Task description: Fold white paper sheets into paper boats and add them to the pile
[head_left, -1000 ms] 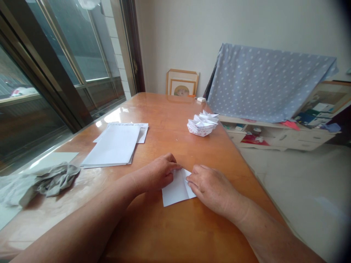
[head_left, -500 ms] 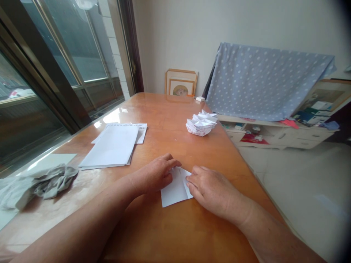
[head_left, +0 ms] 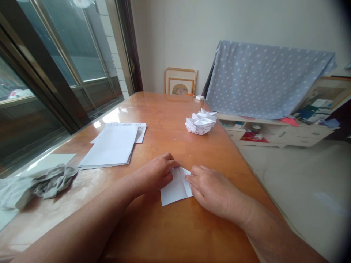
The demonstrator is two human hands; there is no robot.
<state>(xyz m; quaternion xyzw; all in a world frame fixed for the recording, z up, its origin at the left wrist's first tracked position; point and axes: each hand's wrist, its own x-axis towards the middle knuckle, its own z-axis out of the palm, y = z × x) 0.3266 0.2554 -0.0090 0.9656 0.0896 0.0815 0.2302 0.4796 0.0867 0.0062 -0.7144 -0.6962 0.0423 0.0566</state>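
Note:
A small folded piece of white paper (head_left: 175, 188) lies on the wooden table in front of me, with a crease running near its right side. My left hand (head_left: 158, 171) grips its upper left edge, thumb bent in and forefinger stretched along the top. On the opposite side, my right hand (head_left: 210, 186) has its fingers closed on the paper's right edge, and they hide part of it. Farther back on the right stands a stack of folded paper pieces (head_left: 200, 123) with pointed tips. To the left lies a pile of white paper sheets (head_left: 109, 146).
The glossy wooden table (head_left: 164, 113) has its right edge beyond my right forearm. A crumpled grey cloth (head_left: 56, 180) rests at the left. A small white block (head_left: 199, 98) sits at the far end. Beyond stand a low cabinet (head_left: 298, 135) and a polka-dot cloth cover (head_left: 263, 80).

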